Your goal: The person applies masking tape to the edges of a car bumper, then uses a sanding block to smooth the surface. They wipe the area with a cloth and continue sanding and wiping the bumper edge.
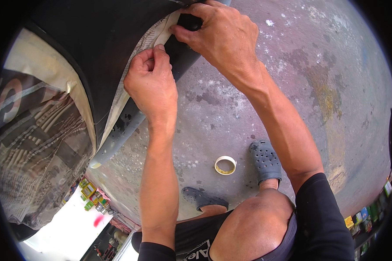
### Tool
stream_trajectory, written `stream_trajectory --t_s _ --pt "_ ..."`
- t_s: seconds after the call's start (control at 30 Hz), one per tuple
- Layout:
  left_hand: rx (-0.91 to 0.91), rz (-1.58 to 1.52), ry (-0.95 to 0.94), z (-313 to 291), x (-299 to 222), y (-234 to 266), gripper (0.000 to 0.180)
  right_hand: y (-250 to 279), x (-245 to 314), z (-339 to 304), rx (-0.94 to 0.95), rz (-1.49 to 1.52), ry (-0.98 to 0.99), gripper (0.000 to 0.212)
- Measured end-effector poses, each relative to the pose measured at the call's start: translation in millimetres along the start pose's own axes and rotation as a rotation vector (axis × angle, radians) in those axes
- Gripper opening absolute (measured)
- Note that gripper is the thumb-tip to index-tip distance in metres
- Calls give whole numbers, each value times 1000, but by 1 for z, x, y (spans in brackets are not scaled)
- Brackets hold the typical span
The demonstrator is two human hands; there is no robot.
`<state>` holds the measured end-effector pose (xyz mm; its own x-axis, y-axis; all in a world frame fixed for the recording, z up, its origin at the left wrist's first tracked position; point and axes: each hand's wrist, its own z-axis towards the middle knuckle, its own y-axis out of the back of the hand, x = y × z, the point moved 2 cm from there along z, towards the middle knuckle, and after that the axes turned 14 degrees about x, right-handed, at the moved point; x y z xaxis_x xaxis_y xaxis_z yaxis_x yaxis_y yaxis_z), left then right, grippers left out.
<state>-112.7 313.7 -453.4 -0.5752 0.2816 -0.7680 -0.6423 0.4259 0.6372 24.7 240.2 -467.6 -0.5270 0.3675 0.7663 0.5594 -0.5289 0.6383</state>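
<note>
Left hand pinches pale tape strip along the curved edge of the dark panel. Right hand, thumb and forefinger apart, sits at its upper end; grip unclear. Uneven tension could crease or tear it.
</note>
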Motion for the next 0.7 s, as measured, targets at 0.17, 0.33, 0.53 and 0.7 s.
stream_trajectory --t_s 0.17,0.33,0.53,0.7 --pt "-19 24 -37 0 2 0 26 -1 1 -1 -13 2 -10 29" --pt "-18 13 -15 1 3 2 24 -2 5 -3 -25 37 -8 30" --pt "-6 -9 -21 3 6 2 23 -2 5 -3 -21 57 -19 30" --pt "-5 -22 9 2 -1 1 24 -11 -3 -7 -124 -73 32 35"
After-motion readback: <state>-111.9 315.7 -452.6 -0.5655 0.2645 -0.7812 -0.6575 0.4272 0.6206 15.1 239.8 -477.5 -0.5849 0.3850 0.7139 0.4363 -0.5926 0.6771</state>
